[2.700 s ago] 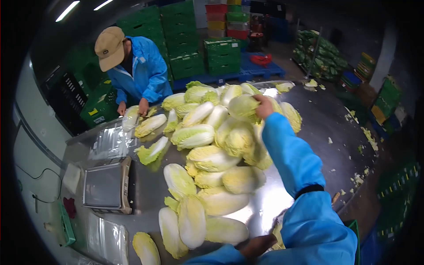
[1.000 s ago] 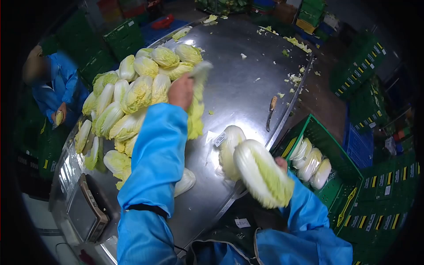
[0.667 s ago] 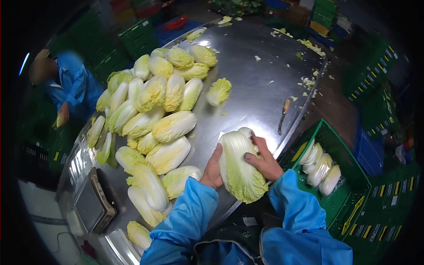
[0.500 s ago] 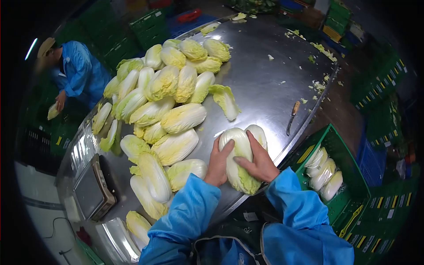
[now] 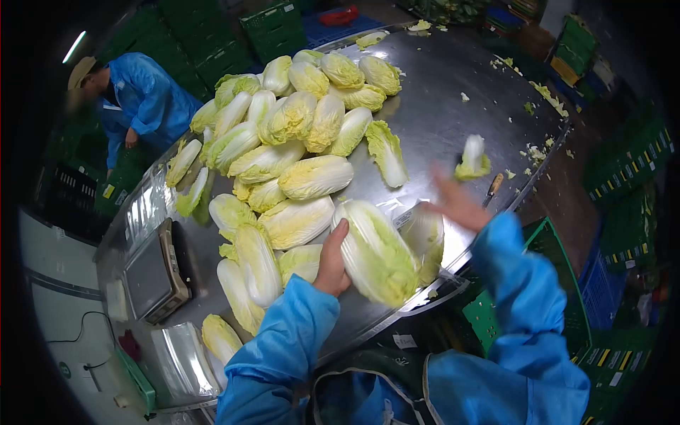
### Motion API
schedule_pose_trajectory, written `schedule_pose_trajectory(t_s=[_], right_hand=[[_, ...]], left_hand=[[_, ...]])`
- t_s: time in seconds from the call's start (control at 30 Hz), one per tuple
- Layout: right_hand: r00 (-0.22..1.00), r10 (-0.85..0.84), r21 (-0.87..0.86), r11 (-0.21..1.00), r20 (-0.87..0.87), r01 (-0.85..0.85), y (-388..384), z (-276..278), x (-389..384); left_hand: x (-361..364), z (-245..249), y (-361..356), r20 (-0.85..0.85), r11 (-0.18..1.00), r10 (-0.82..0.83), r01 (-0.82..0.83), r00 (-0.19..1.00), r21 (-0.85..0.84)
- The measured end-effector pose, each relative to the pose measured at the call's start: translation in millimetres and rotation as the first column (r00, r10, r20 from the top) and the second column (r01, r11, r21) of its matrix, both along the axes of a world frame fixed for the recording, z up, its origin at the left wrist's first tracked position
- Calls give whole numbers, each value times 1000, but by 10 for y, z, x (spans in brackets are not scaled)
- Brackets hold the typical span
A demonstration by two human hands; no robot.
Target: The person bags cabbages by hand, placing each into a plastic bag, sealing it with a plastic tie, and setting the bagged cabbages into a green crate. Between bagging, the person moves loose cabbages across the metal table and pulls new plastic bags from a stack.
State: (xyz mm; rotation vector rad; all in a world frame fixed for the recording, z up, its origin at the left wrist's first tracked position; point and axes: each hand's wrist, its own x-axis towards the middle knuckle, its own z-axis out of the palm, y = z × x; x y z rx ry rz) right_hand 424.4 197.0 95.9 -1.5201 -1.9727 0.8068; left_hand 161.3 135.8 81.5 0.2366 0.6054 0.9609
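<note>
My left hand (image 5: 333,261) grips the side of a large napa cabbage (image 5: 377,253) at the near edge of the steel table (image 5: 439,106). My right hand (image 5: 457,202) is blurred, raised over the table's right side with its fingers spread and nothing in it. Just past its fingertips is a torn pale-green cabbage leaf (image 5: 472,157), apart from the hand. A second cabbage in clear wrap with a label (image 5: 425,234) lies right behind the held one.
A heap of several napa cabbages (image 5: 283,142) covers the table's left half. A knife (image 5: 494,185) lies near the right edge, above a green crate (image 5: 559,248). A scale (image 5: 152,273) and plastic bags (image 5: 184,358) sit at left. A co-worker in blue (image 5: 142,99) stands at the far left.
Both hands were on the cabbage half a second ago. My right hand has since let go and swung out to the right, and a loose leaf now shows beyond it. My left hand keeps its hold.
</note>
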Motion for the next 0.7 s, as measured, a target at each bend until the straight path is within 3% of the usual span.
schedule_pose_trajectory(t_s=[0.03,0.07,0.1,0.17,0.2,0.27,0.3,0.33,0.37,0.43,0.5,0.57,0.63,0.67,0.7], right_hand=[[934,23,-393,903,-356,-171,-263,-44,-289],[840,-42,-367,910,-541,-191,-503,-7,-589],[704,-103,-341,917,-703,-206,-667,30,-753],[720,-120,-359,914,-683,-188,-739,-33,-683],[734,-131,-370,913,-667,-173,-744,-38,-658],[793,-99,-301,947,-601,-110,-800,25,-611],[853,-78,-224,974,-516,-46,-825,92,-590],[916,-64,-124,992,-396,16,-850,152,-595],[916,-68,-121,992,-395,22,-872,199,-619],[988,-120,123,984,-101,132,-943,273,-685],[981,-135,55,988,-138,144,-974,242,-638],[835,-152,-141,986,-530,90,-1006,76,-531],[813,-171,-166,982,-556,92,-1052,51,-443],[820,-173,-177,980,-545,89,-1053,11,-340],[825,-181,-194,977,-535,88,-1087,-24,-236]], left_hand=[[96,-39,37,-98,993,102,-95,990,67],[165,-82,82,-186,973,206,-181,961,143],[166,-146,117,-184,973,204,-179,962,143],[51,-243,166,-497,952,81,81,864,295],[0,-166,171,-502,952,84,79,861,295],[-89,5,137,-776,882,-144,435,615,181],[-47,36,101,-777,882,-142,435,613,182],[48,44,34,-690,933,-135,326,711,154],[159,30,-24,-593,969,-112,219,798,113],[284,-146,-96,-551,971,-115,210,827,112],[341,-168,-85,-515,913,107,121,851,390],[276,-31,-78,-519,927,45,159,853,341],[236,134,-70,-744,885,-104,402,661,234],[171,53,10,-744,884,-104,405,660,235],[69,-111,100,-825,790,18,498,564,357]])
